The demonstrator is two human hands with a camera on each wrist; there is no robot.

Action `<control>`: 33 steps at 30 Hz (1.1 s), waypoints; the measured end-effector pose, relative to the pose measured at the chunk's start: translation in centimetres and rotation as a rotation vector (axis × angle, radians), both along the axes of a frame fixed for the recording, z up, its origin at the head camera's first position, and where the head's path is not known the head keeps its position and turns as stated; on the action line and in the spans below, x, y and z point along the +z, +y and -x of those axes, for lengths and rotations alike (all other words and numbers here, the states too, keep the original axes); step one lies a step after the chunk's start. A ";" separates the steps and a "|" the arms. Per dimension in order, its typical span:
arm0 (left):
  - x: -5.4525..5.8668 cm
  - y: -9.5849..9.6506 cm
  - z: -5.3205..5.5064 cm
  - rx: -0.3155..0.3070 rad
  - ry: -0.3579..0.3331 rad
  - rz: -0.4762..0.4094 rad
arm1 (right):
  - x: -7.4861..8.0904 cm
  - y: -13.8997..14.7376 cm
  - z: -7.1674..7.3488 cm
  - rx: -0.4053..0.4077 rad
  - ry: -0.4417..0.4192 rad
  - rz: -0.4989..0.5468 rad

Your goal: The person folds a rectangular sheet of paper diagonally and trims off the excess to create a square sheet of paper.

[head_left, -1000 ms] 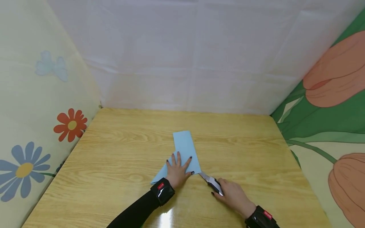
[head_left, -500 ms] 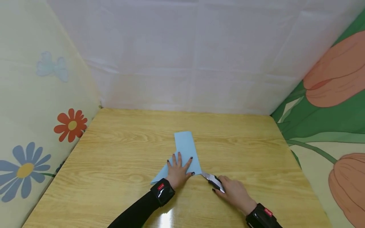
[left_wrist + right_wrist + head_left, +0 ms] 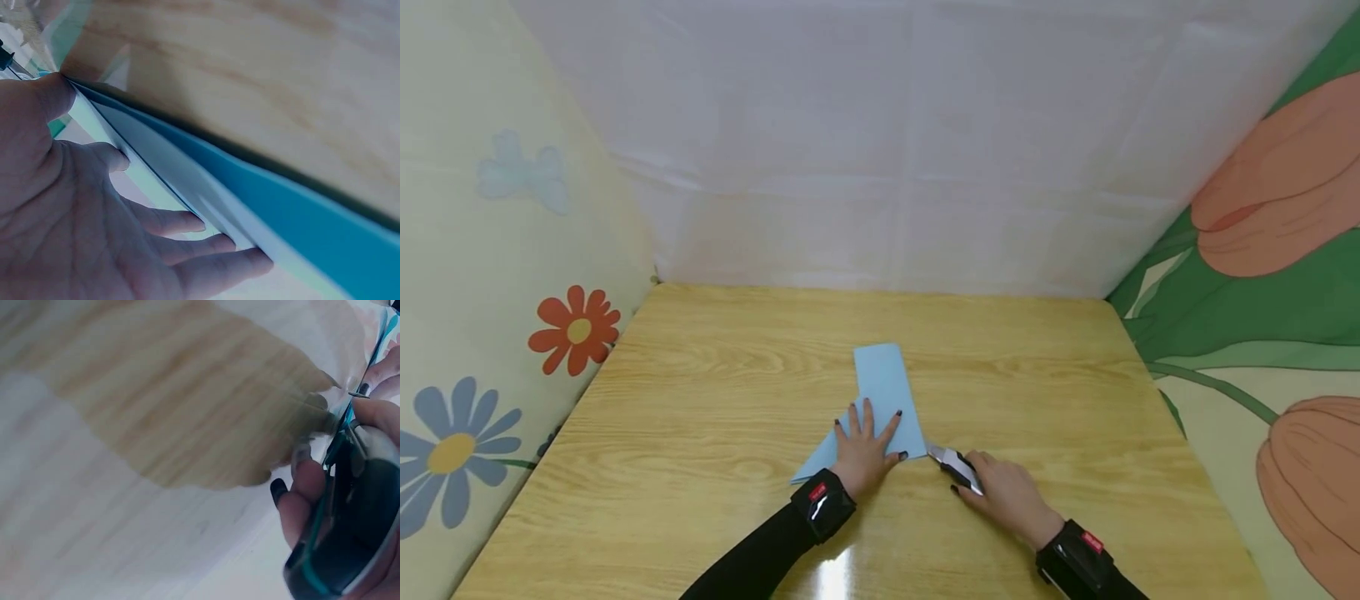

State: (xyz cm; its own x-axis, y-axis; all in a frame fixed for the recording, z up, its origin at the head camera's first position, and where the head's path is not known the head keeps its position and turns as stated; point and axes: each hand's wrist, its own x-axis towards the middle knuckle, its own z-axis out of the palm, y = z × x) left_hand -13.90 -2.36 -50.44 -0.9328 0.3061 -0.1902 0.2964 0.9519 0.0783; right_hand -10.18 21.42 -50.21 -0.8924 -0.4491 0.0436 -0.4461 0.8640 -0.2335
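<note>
A folded light blue sheet of paper (image 3: 882, 371) lies at the middle of the wooden table, with a slanted flap sticking out to its lower left. My left hand (image 3: 859, 457) rests on it, fingers spread and straight. In the left wrist view, the paper's layers (image 3: 269, 200) stand slightly apart along the fold, beneath the fingertips. My right hand (image 3: 1013, 502) grips a black and silver utility knife (image 3: 958, 468), its blade tip right at the paper's lower right corner. Seen from the right wrist, the knife's dark handle (image 3: 362, 519) fills the palm.
The wooden table (image 3: 730, 375) reaches back to a white cloth backdrop (image 3: 887, 167). A flower-printed cloth (image 3: 490, 275) hangs at the left, and a tulip-printed one (image 3: 1262, 325) at the right.
The right hand and knife have moved slightly away from the body, the blade tip now a little higher along the paper's right edge. The left hand stays on the paper; the head view shifts slightly.
</note>
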 end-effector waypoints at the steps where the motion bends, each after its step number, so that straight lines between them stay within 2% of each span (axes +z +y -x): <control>1: 0.1 -0.1 0.0 -0.001 -0.004 -0.002 | 0.0 0.0 0.1 0.008 0.013 0.004; 5: 0.3 -0.3 -0.2 -0.015 -0.004 -0.021 | 0.0 0.3 -0.1 0.031 0.046 0.011; 14: 0.7 -0.5 -0.4 -0.009 0.029 -0.042 | -0.1 -0.4 0.5 0.015 0.022 0.017; 19: 0.8 -0.5 0.6 -0.009 0.049 -0.052 | -0.1 -0.3 0.4 0.013 0.021 0.016; 22: 0.9 -0.5 1.6 -0.043 0.061 -0.080 | 0.1 -0.4 0.5 0.025 0.012 0.016; 24: 0.9 -0.6 2.2 -0.080 0.042 -0.108 | 0.1 -0.4 0.4 0.022 -0.004 0.006; 28: 1.0 -1.0 3.1 -0.141 -0.064 -0.137 | 0.3 -0.5 0.0 0.009 -0.025 -0.006; 33: 1.4 -1.8 2.8 -0.157 -0.155 -0.108 | 0.3 -0.8 -0.6 0.056 -0.019 0.025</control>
State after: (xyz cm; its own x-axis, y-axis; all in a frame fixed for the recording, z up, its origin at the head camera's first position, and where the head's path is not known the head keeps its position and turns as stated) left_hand -16.70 -4.18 -49.02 -0.8344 0.4715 -0.2856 0.4165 0.8786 0.2336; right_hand -9.62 20.59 -49.95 -0.8669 -0.4970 0.0391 -0.4887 0.8318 -0.2634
